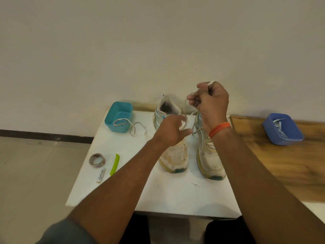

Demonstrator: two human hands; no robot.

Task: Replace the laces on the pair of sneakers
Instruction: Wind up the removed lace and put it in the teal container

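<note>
Right hand [210, 101] is raised above the far edge of the counter [158, 191], its grip curled round a white lace [193, 93] that runs down to the right sneaker [209, 152]. Left hand [171, 132] hovers over the left sneaker [171, 138] with fingers loosely bent, seemingly pinching a blurred bit of lace; I cannot tell for sure. One removed lace [133, 126] trails out of the teal tub [118, 116] at the far left corner. Pulling too sharply could drag the light right sneaker off its spot, or snag the lace in an eyelet.
</note>
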